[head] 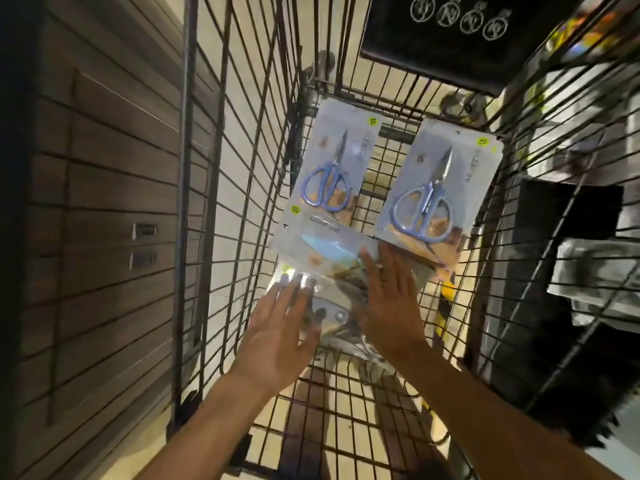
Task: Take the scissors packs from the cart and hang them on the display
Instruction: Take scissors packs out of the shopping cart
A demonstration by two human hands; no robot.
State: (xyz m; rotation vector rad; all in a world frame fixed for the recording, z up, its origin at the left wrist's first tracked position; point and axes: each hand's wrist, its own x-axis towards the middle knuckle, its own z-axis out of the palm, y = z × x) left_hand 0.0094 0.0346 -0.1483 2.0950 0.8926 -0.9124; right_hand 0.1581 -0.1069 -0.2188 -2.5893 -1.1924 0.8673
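Note:
Several scissors packs lie on the floor of a wire cart (242, 188). Two packs with blue-handled scissors sit at the far end, one on the left (332, 168) and one on the right (440, 188). A third pack (322, 244) lies crosswise in front of them, over a fourth, glare-covered pack (329, 306). My left hand (277, 337) reaches into the cart with straight fingers over the nearest pack. My right hand (388, 303) lies flat, its fingers on the edge of the crosswise pack. Neither hand grips anything.
A brown slatwall display panel (97, 202) with two small metal hooks (143, 245) stands to the left of the cart. A dark sign (460, 39) hangs at the cart's far end. Shelves with goods (588, 237) are on the right behind the mesh.

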